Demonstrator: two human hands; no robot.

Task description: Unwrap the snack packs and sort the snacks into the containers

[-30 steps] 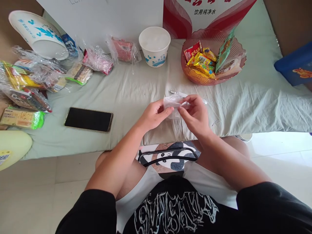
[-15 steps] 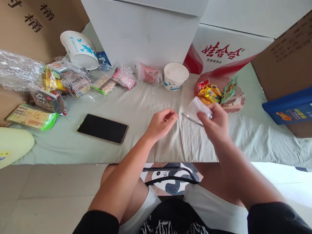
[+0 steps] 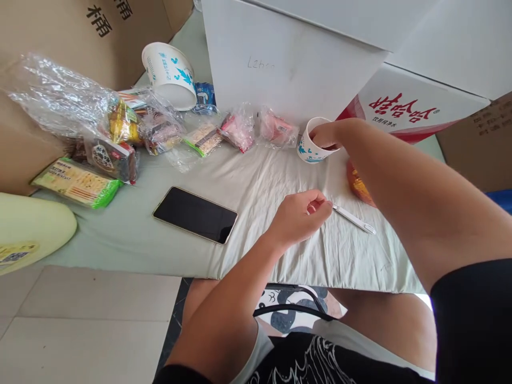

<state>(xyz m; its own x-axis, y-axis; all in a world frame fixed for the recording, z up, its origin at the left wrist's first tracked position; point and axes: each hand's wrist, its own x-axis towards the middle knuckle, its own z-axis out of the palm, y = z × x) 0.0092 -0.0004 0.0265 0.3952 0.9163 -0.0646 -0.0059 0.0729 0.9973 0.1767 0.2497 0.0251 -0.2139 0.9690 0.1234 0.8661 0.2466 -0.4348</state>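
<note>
My right hand (image 3: 326, 134) reaches into a white paper bowl (image 3: 314, 153) with blue leaf prints, near the back of the cloth. Its fingers are inside the bowl, so whether they hold anything is hidden. On the cloth in front rests my left hand (image 3: 298, 216), its fingers curled and the thumb pressed to the index finger. What it holds, if anything, I cannot make out. A slim white-and-silver tool (image 3: 355, 220) lies just right of its fingertips; contact is unclear. Beside my right forearm shows part of a heap of yellow-orange wrapped snacks (image 3: 357, 184), mostly covered by the arm.
A black phone (image 3: 195, 214) lies to the left. Several packaged snacks (image 3: 240, 130) line the back, with a biscuit pack (image 3: 78, 184) at far left. Another paper bowl (image 3: 170, 74) lies tipped. White boxes (image 3: 280, 58) and a brown carton (image 3: 100, 48) stand behind.
My right hand has moved from above the snack heap, where it held a crumpled whitish wrapper, into the paper bowl. The wrapper is out of sight. The view has shifted; my left hand stays curled.
</note>
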